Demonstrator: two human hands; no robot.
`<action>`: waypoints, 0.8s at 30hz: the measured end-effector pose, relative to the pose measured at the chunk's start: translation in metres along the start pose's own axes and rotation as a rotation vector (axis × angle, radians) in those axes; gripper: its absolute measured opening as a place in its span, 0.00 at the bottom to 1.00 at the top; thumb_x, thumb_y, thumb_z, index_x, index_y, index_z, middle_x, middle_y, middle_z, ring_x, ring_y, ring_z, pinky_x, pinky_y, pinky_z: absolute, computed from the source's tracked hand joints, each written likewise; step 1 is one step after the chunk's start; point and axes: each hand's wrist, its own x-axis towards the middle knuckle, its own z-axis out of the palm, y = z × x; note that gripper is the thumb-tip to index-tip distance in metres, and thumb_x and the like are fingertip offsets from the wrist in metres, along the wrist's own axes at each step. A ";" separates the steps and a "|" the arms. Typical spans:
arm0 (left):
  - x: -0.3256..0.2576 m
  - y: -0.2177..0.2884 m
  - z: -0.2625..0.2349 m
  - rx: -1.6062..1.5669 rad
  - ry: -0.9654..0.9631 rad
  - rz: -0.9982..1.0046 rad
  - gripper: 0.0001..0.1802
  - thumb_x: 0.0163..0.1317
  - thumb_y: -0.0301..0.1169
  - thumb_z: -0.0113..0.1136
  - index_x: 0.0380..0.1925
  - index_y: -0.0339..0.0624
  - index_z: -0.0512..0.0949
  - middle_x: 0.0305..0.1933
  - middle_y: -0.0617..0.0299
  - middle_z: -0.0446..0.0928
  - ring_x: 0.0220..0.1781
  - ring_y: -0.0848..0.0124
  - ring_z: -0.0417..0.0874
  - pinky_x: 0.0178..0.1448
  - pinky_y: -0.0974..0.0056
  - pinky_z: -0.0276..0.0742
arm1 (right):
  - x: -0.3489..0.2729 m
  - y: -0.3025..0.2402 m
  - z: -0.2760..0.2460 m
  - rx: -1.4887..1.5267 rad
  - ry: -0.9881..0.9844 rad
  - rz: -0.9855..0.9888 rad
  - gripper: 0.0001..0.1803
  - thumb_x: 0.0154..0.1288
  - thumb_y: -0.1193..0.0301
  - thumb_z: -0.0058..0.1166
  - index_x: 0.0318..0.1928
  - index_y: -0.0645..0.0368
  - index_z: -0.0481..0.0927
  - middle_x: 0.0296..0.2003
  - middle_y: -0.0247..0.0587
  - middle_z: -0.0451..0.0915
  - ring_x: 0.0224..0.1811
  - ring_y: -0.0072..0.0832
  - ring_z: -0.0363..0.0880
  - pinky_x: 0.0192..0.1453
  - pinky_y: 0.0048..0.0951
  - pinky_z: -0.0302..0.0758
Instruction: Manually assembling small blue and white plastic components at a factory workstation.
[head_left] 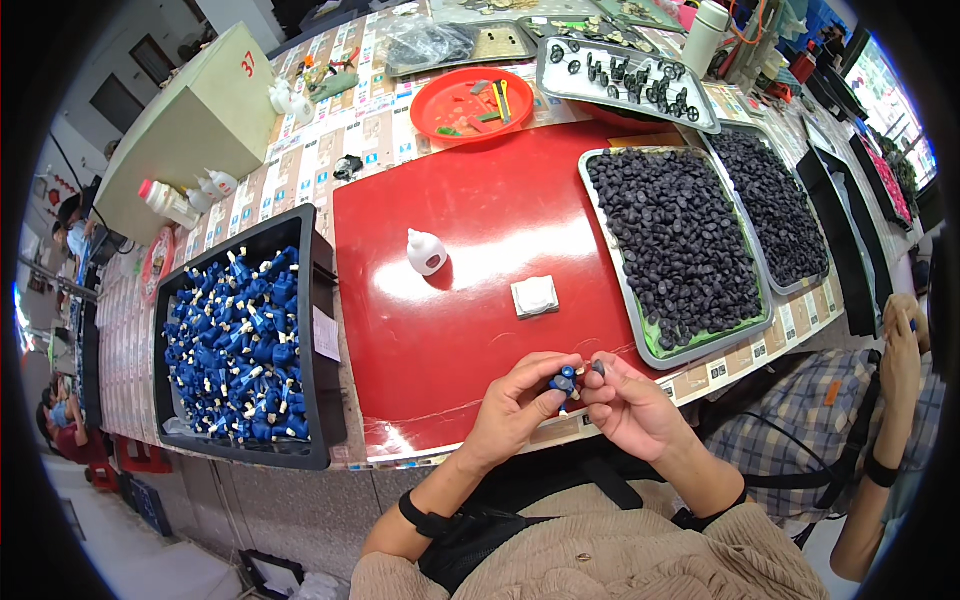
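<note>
Close to my body, over the table's near edge, my left hand (518,405) is closed on a small blue plastic figure (563,384) with pale tips. My right hand (636,408) pinches a small dark oval piece (598,368) between thumb and fingers, just beside the figure. Beyond my hands, a folded white pad (535,297) lies on the red board (450,370). A white squeeze bottle (427,253) with a short spout stands further back on it. The fingers partly hide the figure.
Left, a black bin (322,400) holds many blue figures. On the right, two trays of dark pieces lie side by side, the nearer tray (655,362) partly on the board. A red round tray (418,112) holds a yellow cutter. A co-worker's hand (900,325) is at far right.
</note>
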 end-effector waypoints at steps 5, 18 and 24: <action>0.000 -0.005 -0.002 0.043 -0.040 0.017 0.20 0.68 0.26 0.58 0.60 0.37 0.74 0.61 0.57 0.71 0.63 0.67 0.73 0.67 0.62 0.71 | -0.002 0.002 0.007 -0.314 0.056 -0.147 0.08 0.74 0.71 0.51 0.49 0.59 0.73 0.36 0.33 0.78 0.33 0.16 0.75 0.38 0.20 0.76; -0.001 -0.003 0.005 0.138 -0.066 0.062 0.21 0.67 0.22 0.57 0.60 0.39 0.75 0.60 0.56 0.71 0.63 0.67 0.73 0.64 0.65 0.71 | -0.007 0.002 0.007 -0.558 0.116 -0.240 0.08 0.72 0.73 0.54 0.47 0.61 0.75 0.34 0.35 0.80 0.31 0.16 0.76 0.36 0.17 0.74; -0.002 -0.003 0.006 0.192 -0.067 0.055 0.21 0.67 0.24 0.58 0.60 0.38 0.76 0.57 0.57 0.72 0.60 0.67 0.74 0.62 0.66 0.71 | -0.007 -0.001 0.004 -0.581 0.129 -0.231 0.08 0.72 0.73 0.54 0.47 0.60 0.75 0.34 0.34 0.80 0.31 0.15 0.76 0.35 0.16 0.73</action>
